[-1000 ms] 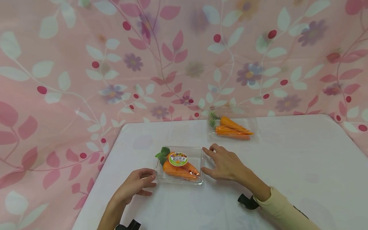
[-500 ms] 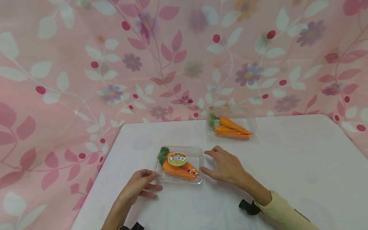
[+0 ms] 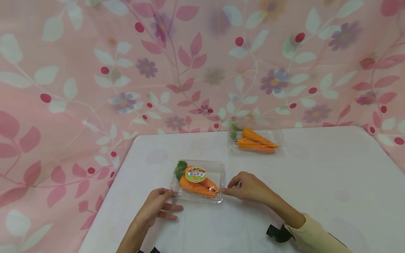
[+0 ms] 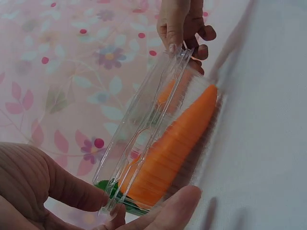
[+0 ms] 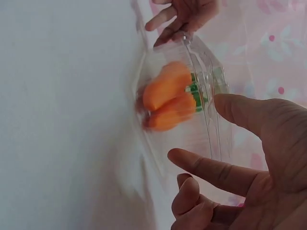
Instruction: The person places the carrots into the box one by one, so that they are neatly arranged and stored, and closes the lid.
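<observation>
Where both hands [image 3: 158, 205] meet: clear box [image 3: 197, 181] of carrots [image 3: 197, 186].

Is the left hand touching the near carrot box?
Touching. In the left wrist view the left hand's fingertips pinch the corner rim of the near carrot box; the head view shows that hand at the same corner.
</observation>
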`<state>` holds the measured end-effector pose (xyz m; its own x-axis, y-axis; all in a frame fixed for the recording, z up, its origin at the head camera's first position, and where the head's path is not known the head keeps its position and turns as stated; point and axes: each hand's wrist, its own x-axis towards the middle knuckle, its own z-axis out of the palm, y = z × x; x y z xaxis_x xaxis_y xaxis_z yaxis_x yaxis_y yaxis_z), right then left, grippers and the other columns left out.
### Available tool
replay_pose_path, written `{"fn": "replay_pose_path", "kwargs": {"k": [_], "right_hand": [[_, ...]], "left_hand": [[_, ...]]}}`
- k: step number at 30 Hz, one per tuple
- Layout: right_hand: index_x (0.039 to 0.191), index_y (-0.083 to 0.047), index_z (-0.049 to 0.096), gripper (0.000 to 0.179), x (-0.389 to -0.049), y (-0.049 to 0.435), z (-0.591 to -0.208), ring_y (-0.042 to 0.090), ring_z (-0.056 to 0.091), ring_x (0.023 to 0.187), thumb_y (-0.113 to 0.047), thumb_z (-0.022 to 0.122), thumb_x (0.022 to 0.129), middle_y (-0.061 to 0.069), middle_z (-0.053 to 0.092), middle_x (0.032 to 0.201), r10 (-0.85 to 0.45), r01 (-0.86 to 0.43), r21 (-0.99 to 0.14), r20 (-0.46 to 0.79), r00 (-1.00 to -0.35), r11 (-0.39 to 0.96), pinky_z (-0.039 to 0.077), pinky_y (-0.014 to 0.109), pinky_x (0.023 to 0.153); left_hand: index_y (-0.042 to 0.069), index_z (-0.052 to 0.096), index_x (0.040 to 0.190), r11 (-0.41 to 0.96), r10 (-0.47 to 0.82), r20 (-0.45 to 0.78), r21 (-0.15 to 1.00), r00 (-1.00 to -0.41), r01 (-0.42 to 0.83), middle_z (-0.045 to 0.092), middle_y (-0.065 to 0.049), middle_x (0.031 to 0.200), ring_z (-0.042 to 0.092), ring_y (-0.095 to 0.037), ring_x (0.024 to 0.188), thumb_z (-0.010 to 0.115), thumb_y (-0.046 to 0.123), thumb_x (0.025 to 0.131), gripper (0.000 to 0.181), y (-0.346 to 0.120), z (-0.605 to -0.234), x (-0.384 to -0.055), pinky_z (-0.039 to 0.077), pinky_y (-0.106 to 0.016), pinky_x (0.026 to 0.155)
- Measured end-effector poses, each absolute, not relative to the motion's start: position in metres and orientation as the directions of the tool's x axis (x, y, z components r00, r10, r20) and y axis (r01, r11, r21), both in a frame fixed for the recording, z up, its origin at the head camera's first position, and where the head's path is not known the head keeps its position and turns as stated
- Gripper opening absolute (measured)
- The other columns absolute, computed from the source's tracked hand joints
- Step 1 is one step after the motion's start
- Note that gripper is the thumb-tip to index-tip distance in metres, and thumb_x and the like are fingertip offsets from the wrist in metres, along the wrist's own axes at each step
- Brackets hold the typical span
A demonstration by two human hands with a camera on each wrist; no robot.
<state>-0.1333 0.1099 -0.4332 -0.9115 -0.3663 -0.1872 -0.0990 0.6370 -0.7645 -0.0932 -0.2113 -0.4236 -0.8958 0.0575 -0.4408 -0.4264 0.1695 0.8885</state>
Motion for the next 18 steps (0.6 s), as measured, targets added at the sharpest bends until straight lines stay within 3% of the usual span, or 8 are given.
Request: {"fn": "replay_pose_path", "kwargs": {"k": [7,13,18], "right_hand": [[0.091,-0.015,0.077,0.026,-0.128,0.105,-0.435,0.017,0.055,0.076,-0.041,0.078,0.083,0.0,0.062,0.086,-0.475,0.043,-0.868,-0.31,-0.824,0.494,0.047,0.032,0.061],[0.093,-0.008,0.076,0.032,-0.123,0.098,-0.438,0.014,0.047,0.062,-0.039,0.072,0.088,0.0,0.057,0.071,-0.463,0.125,-0.896,-0.334,-0.821,0.425,0.036,0.026,0.051],[0.1,-0.007,0.076,0.034,-0.124,0.097,-0.441,0.016,0.045,0.068,-0.039,0.068,0.093,0.0,0.052,0.074,-0.464,0.241,-0.903,-0.395,-0.793,0.356,0.036,0.024,0.051]], "left_hand": [[-0.014,0.043,0.113,0.175,0.052,-0.432,0.891,-0.9,-0.418,0.059,-0.035,0.113,0.071,-0.039,0.086,0.045,0.016,0.103,0.032,-0.206,-0.422,-0.092,0.058,-0.043,0.056],[-0.013,0.043,0.112,0.174,0.046,-0.436,0.89,-0.899,-0.422,0.061,-0.035,0.11,0.071,-0.039,0.086,0.048,0.017,0.103,0.032,-0.202,-0.423,-0.092,0.058,-0.042,0.055],[-0.014,0.042,0.112,0.172,0.073,-0.435,0.892,-0.897,-0.419,0.062,-0.034,0.11,0.072,-0.037,0.087,0.046,0.016,0.104,0.032,-0.204,-0.423,-0.092,0.058,-0.04,0.056]]}}
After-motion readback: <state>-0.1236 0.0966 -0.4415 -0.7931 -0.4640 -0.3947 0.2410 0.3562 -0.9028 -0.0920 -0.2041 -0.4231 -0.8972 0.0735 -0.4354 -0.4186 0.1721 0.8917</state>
